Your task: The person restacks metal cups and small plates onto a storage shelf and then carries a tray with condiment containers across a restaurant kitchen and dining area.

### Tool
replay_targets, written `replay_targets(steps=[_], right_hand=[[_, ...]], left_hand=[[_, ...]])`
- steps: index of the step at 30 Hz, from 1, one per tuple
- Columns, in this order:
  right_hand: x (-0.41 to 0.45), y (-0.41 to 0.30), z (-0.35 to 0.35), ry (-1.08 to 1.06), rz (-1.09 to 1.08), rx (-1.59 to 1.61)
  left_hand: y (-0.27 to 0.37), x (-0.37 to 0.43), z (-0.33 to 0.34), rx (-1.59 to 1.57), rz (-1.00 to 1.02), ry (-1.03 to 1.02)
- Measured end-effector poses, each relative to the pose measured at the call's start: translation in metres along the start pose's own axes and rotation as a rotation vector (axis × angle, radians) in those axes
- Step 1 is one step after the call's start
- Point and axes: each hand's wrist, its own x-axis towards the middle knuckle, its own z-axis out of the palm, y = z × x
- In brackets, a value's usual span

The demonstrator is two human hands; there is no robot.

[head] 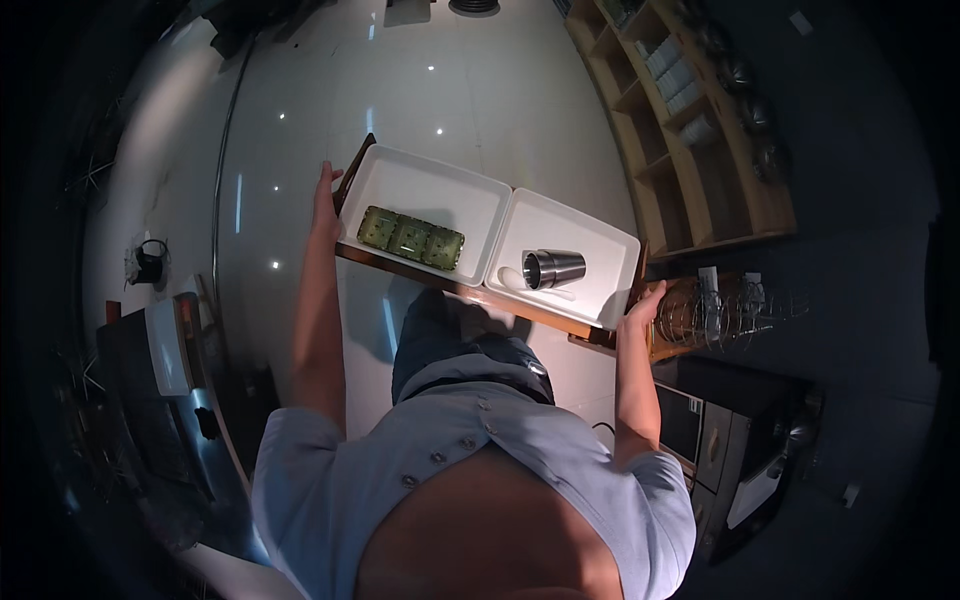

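Note:
A wooden carrying tray [555,319] is held out in front of my body, its right end lower in the picture than its left. My left hand [326,202] grips its left end, and my right hand [642,309] grips the right end, thumb along the edge. Two white plastic trays sit side by side in it. The left white tray [442,176] contains a green three-compartment dish [410,238]. In the right white tray [551,223], a stainless steel cup [559,268], seemingly stacked with another, lies on its side beside a white spoon [514,280].
A wooden shelf unit [750,223] with stacked white items stands at the right. Below it are a wire rack [720,309] and a dark cabinet with a microwave-like appliance [679,421]. At left, a dark table bears a white tray [166,346]; a black bucket-like container [148,264] is beyond. Glossy floor tiles [517,82] stretch ahead.

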Motion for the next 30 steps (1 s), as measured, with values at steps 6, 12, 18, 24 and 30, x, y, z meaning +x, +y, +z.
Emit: replay_targets(steps=[6, 12, 18, 24, 30], right_hand=[[0.048, -0.02, 0.116, 0.276, 0.006, 0.01], [0.084, -0.028, 0.218, 0.467, 0.014, 0.104], [0.13, -0.025, 0.302, 0.548, 0.049, 0.198], [0.192, -0.025, 0.379, 0.639, 0.075, 0.249], [0.267, -0.04, 0.466, 0.783, 0.019, 0.263]], left_hand=[[0.062, 0.159, 0.081, 0.057, -0.023, -0.127], [0.097, 0.336, 0.17, 0.09, -0.035, -0.225], [0.155, 0.46, 0.281, 0.273, -0.052, -0.341], [0.176, 0.593, 0.375, 0.394, 0.004, -0.444], [0.203, 0.718, 0.491, 0.438, -0.033, -0.562]])
